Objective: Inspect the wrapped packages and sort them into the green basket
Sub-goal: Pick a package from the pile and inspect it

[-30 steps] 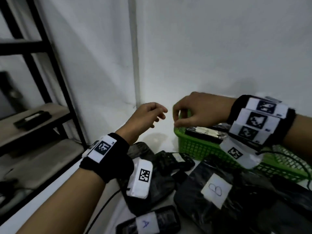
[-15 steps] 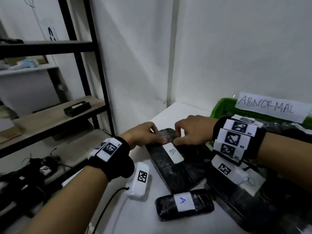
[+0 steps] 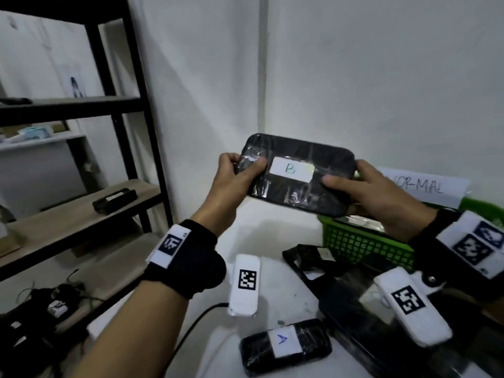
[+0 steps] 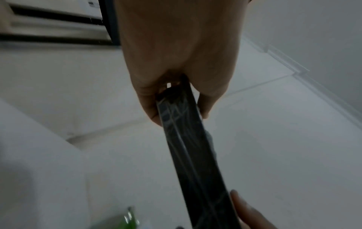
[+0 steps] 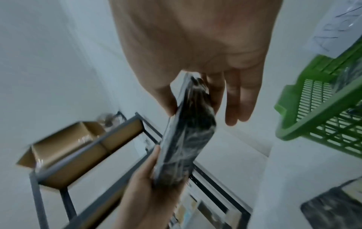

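A flat black wrapped package (image 3: 300, 175) with a white label marked B is held up in the air, label toward me. My left hand (image 3: 234, 173) grips its left end, thumb on the front. My right hand (image 3: 362, 186) grips its right end the same way. In the left wrist view the package (image 4: 188, 139) shows edge-on between thumb and fingers. In the right wrist view the package (image 5: 188, 139) runs from my right hand to the other hand. The green basket (image 3: 362, 241) stands below right with a wrapped item inside.
A smaller package marked A (image 3: 286, 346) lies on the white table (image 3: 272, 236) near me. More black packages (image 3: 313, 260) lie beside the basket. A paper sign (image 3: 425, 186) stands behind the basket. A black shelf rack (image 3: 141, 148) stands at the left.
Both hands took the B package by its ends on the table and lifted it up in front of the wall, turned level with the label facing me.
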